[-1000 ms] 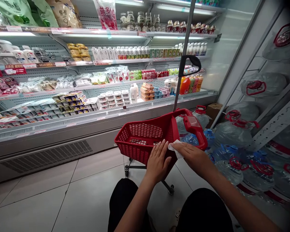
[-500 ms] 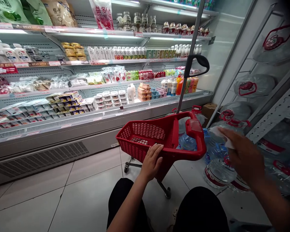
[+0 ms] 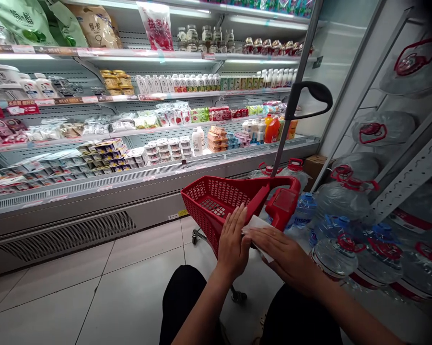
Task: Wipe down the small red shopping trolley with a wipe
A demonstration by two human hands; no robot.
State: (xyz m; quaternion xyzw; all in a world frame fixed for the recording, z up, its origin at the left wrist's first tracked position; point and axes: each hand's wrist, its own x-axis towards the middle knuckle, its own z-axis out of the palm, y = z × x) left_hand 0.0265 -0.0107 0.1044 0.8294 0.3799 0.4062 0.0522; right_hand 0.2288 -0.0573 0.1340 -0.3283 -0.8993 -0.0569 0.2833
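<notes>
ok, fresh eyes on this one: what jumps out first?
The red cart, mid-frame, its basket standing before the brightly lit shelves. Next, the two hands at its near side: left hand flat against it, right hand beside it with a white wipe. Then the large clear bottles crowding the right edge.

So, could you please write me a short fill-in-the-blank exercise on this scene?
1. The hand with the white tissue is the person's ____ one.
2. The shopping basket is coloured ____.
3. The loop handle on the tall pole is coloured ____.
4. The floor is laid with large ____.

Missing words: right; red; black; tiles.
</notes>
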